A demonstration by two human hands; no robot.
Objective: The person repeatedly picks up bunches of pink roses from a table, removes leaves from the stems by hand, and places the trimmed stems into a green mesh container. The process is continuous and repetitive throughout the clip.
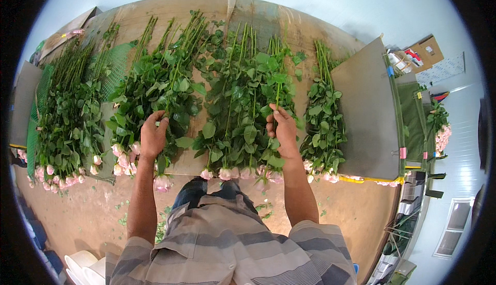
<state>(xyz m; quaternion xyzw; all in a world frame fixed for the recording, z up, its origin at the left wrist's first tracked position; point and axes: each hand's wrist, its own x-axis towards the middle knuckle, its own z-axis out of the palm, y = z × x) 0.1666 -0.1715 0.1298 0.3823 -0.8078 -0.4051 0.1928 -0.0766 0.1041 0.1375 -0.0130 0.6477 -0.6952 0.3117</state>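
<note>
Long-stemmed pink roses lie in rows across a wooden table point(305, 24), stems pointing away and blooms hanging at the near edge. My right hand point(285, 132) is closed in a pinch around a rose stem point(278, 93) above the middle-right pile point(243, 96). At the near edge of the left-middle pile point(150, 73), my left hand point(153, 136) has its thumb and fingers pinched together among the leaves. A rose bloom point(162, 183) hangs below that hand, and the leaves hide whether its stem is in my fingers.
Another rose pile point(67, 112) lies at the far left beside green mesh point(111, 70). A narrower pile point(324, 104) sits against a grey upright panel point(368, 117) on the right. Beyond the panel are a cardboard box point(430, 51) and green cloth dividers point(413, 120). White chairs point(82, 267) stand lower left.
</note>
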